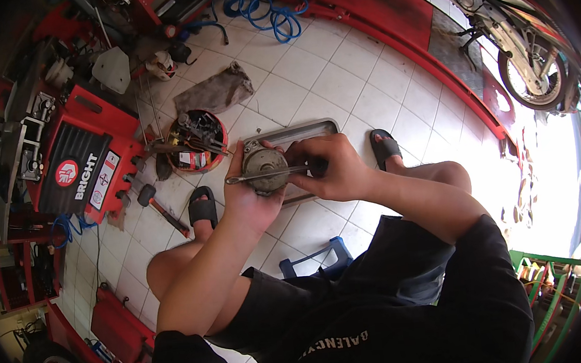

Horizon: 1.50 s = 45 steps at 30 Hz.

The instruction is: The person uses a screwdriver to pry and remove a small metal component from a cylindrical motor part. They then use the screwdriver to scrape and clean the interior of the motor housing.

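White tile floor [336, 74], workshop. One round grey motor part [265, 168] cupped tight in my left hand [250, 197], above one metal tray [300, 133]. My right hand [334, 171] grips one wrench [262, 175] laid across the part's face. One red tool bucket [197, 142] sits left, one hammer [161, 206] nearby.

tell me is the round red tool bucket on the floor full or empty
Full: the round red tool bucket on the white tile floor is crowded with dark hand tools up to its rim.

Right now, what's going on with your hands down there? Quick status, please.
Left hand cupping a round grey metal part. Right hand holding a slim wrench across it. Metal tray on the floor beneath; nothing blocking.
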{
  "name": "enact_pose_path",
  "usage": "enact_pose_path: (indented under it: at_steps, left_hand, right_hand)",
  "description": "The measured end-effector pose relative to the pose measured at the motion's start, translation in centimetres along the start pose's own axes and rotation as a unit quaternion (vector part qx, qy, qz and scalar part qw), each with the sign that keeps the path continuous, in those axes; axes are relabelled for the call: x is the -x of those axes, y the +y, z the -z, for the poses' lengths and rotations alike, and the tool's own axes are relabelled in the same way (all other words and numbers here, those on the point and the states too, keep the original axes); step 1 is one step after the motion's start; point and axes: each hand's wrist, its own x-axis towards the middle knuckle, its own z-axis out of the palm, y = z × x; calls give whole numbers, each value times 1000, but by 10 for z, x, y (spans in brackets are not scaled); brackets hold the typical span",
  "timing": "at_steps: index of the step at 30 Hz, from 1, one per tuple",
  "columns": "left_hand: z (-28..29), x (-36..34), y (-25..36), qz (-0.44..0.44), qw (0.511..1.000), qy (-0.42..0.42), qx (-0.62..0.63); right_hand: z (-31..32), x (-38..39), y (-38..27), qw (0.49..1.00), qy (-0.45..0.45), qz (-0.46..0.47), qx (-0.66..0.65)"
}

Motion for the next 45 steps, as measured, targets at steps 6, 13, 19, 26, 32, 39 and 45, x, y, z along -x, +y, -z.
enact_pose_path:
  at_steps: [6,13,19,26,32,39,45]
  left_hand:
    - [2,1,-1,-16,1000,8,-24]
    - [4,3,0,-8,1000,12,-25]
    - [4,3,1,0,1000,4,-22]
    - [5,2,0,-1,1000,12,-8]
    - [-11,6,15,-74,997,-1,-7]
    - [-19,7,47,-147,987,3,58]
    - [-15,9,58,-159,986,-12,52]
  right_hand:
    - [0,-1,-1,1000,7,21,3]
    - [-1,0,3,999,-7,33,2]
    - [0,0,5,999,-8,39,3]
    - [2,-1,4,999,-23,36,-21]
    - [33,-8,-16,990,-87,-21,-107]
    - [46,-7,-18,976,135,-56,-159]
    - [62,-15,-22,968,188,-81,-147]
